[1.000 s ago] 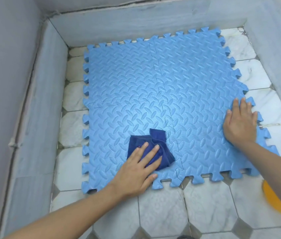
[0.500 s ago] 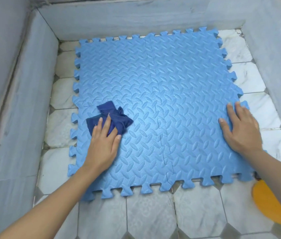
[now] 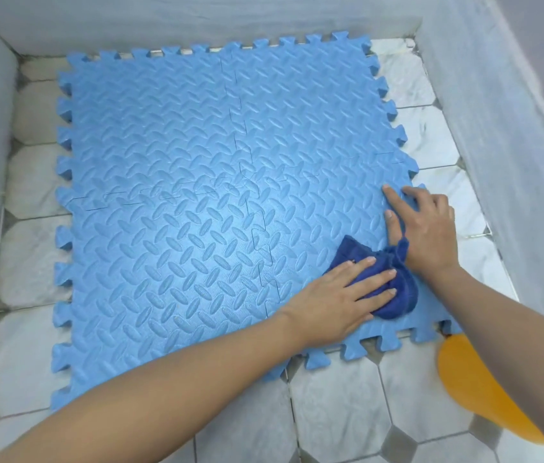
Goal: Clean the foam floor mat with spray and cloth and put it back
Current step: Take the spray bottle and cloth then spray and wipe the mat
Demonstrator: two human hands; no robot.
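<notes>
- Two hands down on the mat (image 3: 180,182): left hand (image 3: 334,295) presses the cloth (image 3: 394,292) with straight, slightly spread fingers, right hand (image 3: 427,228) lies flat, fingers wide, pinning the right edge.
- Cloth sits at the mat's near right corner, touching the right wrist.
- Unwiped room lies leftward and away, so I'd guess the left hand sweeps that way.

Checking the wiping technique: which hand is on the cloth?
The left hand, fingers flat on the dark blue cloth; the right hand presses bare mat.
</notes>
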